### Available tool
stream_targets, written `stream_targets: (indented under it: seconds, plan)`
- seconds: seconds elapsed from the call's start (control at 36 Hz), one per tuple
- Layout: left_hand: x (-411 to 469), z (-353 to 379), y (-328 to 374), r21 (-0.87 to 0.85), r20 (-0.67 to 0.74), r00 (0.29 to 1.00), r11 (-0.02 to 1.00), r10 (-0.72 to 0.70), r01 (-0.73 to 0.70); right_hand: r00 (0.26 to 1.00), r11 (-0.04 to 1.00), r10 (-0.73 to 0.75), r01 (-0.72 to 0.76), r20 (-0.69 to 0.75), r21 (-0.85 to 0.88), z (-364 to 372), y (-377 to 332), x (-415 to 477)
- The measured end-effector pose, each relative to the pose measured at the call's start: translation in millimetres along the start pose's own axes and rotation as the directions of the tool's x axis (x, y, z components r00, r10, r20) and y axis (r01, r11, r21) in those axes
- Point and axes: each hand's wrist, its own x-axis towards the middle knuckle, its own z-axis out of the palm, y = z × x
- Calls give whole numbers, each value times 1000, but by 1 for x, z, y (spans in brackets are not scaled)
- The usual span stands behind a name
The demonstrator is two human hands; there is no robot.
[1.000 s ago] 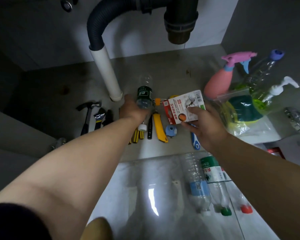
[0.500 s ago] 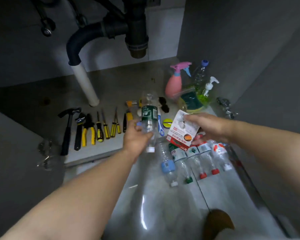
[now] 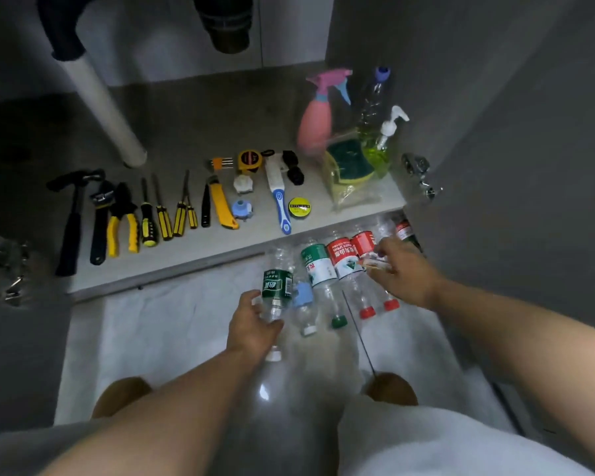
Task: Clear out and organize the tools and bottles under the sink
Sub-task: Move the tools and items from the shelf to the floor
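Drain trap [image 3: 224, 25] and black hose [image 3: 62, 32] cut off by top edge. Packet [image 3: 375, 264] mostly hidden under right hand [image 3: 406, 273], blurred. Rightmost bottle [image 3: 405, 231] partly hidden behind that hand. Neck of green-label bottle [image 3: 277, 286] covered by left hand [image 3: 253, 324]. Pink spray bottle [image 3: 315, 128] smeared.

Six plastic bottles [image 3: 318, 269] can be told apart on the floor; in the cabinet, one hammer [image 3: 70, 225]; one wrench [image 3: 100, 218]; one pair of pliers [image 3: 122, 221]; four yellow-and-black screwdrivers [image 3: 147, 221]; one yellow utility knife [image 3: 223, 209]; one tape measure [image 3: 250, 160]; one roll of yellow tape [image 3: 299, 206]; one pack of sponges [image 3: 349, 166] — and three upright bottles: one pink spray bottle [image 3: 315, 123], one blue-capped clear bottle [image 3: 375, 94], one pump bottle [image 3: 383, 139]; one small card packet [image 3: 375, 264] — blurred.
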Motion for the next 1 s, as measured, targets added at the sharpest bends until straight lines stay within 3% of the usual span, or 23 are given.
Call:
stream_targets:
  seconds: [0.14,0.28,0.39,0.47,0.81,1.0]
  plan:
    - [21,5,-12,12,-3,1000,1000,-28,28,991,996,29,-39,-133,-76,47,-1,25]
    - [37,11,-18,-8,-45,996,997,-74,74,958,995,104,-96,-267,41,76,-5,49]
    - [48,17,-18,6,-19,996,996,-89,89,977,977,119,-82,-179,199,89,-5,59]
    - [49,22,-17,2,-5,996,996,-94,94,985,981,124,-104,-117,163,96,-2,55]
    - [37,33,-6,-8,-24,997,998,-69,69,982,989,150,-148,-112,29,96,18,31]
    - [43,23,1,109,54,992,988,-114,107,986,992,124,-123,-108,20,86,17,32]
